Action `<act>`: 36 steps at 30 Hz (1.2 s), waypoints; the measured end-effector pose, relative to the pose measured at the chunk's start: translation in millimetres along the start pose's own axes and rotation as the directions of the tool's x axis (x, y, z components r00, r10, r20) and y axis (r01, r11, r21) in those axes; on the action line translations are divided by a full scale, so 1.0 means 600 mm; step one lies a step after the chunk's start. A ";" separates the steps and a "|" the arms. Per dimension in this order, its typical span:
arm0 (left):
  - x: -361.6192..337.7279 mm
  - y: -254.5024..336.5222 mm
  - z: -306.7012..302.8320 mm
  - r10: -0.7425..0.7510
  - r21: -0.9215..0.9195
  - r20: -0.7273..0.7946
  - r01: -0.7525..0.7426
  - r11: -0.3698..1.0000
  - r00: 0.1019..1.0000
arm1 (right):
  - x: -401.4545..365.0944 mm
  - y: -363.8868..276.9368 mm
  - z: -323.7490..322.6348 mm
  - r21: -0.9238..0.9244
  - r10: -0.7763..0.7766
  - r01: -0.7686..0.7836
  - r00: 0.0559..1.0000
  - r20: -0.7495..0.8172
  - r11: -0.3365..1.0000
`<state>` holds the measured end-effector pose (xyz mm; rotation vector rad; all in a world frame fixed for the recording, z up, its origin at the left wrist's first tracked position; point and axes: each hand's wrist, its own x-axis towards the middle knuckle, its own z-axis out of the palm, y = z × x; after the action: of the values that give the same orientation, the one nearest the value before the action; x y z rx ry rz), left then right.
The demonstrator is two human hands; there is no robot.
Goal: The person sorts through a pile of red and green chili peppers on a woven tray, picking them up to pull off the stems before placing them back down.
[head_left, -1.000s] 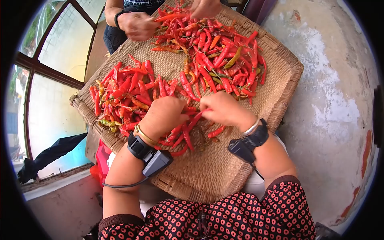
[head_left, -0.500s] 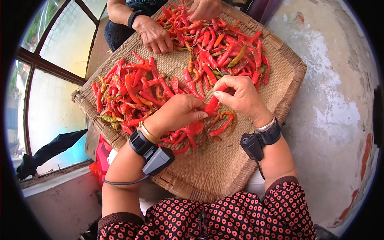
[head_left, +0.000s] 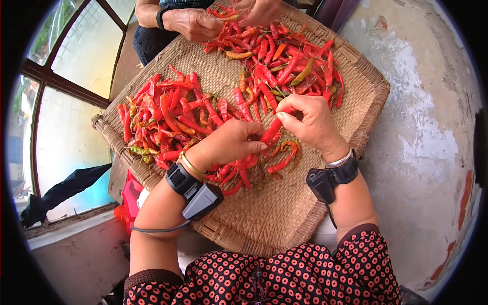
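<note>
A red chili is held between both my hands above a woven basket tray. My left hand pinches its lower end, with more red chilies bunched under the palm. My right hand grips its upper end with fingers curled. A few loose chilies lie on the tray just below my right hand. A big heap of red chilies lies to the left of my hands.
Another heap of chilies fills the tray's far side. Another person's hands work in it at the top edge. A window is on the left, a worn concrete floor on the right.
Both my hands rose from the tray with one chili between them, the right hand moving up and right. The other person's hand drew back toward the far pile.
</note>
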<state>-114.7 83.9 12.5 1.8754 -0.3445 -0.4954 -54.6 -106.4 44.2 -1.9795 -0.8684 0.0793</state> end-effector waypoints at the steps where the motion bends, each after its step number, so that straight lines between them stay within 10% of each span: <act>1: -0.001 0.003 -0.001 -0.028 0.119 0.019 0.025 0.993 0.999 | 0.000 -0.001 -0.002 -0.030 -0.004 0.005 1.000 0.011 1.000; 11: -0.004 0.007 -0.010 -0.081 -0.010 -0.043 0.081 0.997 0.996 | -0.001 0.008 -0.009 0.021 0.003 -0.001 0.998 -0.059 1.000; 16: -0.004 -0.014 -0.003 0.184 0.402 -0.139 -0.114 0.908 0.973 | -0.001 0.007 -0.013 0.045 0.036 -0.033 0.998 -0.056 0.998; 26: -0.004 -0.019 -0.020 0.046 0.342 -0.220 0.033 0.939 0.974 | -0.004 0.015 -0.025 0.068 0.095 -0.088 0.990 -0.100 0.994; 29: -0.006 -0.020 -0.021 -0.003 0.440 0.030 -0.011 0.898 1.000 | -0.005 0.020 -0.025 0.249 0.220 -0.180 0.965 -0.146 0.952; 32: -0.002 -0.022 -0.004 0.150 0.494 -0.141 -0.062 0.867 0.979 | -0.005 0.017 -0.022 0.312 0.291 -0.240 0.948 -0.130 0.920; 36: -0.002 0.002 -0.012 0.001 -0.121 -0.178 -0.023 0.992 0.984 | -0.004 0.015 -0.013 0.299 0.258 -0.215 0.959 -0.114 0.930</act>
<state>-112.4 90.0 15.9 1.7812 -0.2016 -0.3304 -48.7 -116.1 40.9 -1.7831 -0.4854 0.1811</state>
